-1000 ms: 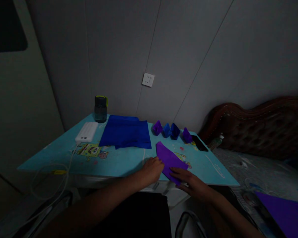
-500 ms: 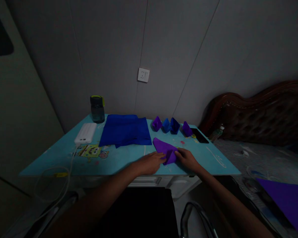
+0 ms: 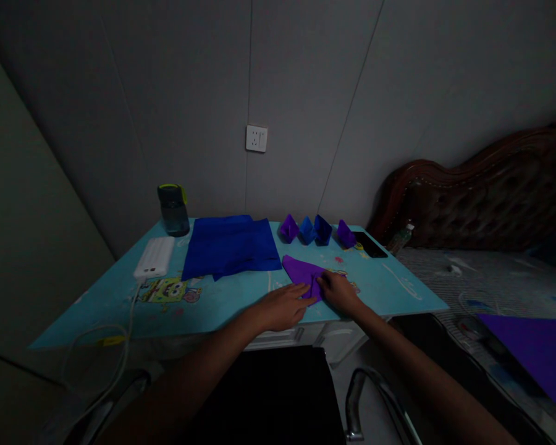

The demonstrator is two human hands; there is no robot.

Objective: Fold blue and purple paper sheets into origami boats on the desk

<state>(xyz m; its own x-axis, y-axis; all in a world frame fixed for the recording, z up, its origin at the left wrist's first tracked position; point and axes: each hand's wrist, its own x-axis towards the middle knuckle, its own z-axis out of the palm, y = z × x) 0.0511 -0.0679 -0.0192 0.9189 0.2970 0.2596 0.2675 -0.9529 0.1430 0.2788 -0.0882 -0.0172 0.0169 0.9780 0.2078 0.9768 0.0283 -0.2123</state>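
Observation:
A folded sheet of purple paper (image 3: 298, 269) lies near the front edge of the table, its pointed end toward the back left. My left hand (image 3: 283, 306) rests on its lower left part, fingers stretched out and slightly spread. On the paper's right side, the curled fingers of my right hand (image 3: 338, 292) pinch and press a folded flap. Behind are small folded paper shapes: one purple (image 3: 289, 228), one blue (image 3: 307, 231), one dark blue (image 3: 323, 230), and another purple (image 3: 345, 235) farther right.
Blue paper sheets (image 3: 231, 247) overlap on the light blue table (image 3: 241, 300). At the left stand a dark bottle (image 3: 173, 213) and a white power bank (image 3: 154, 258) with its cable. A black phone (image 3: 370, 245) lies right; purple paper (image 3: 532, 352) is on the bed.
My right hand has shifted left over the purple paper, folding its right part inward. My left hand stays on the paper. The camera view has turned slightly.

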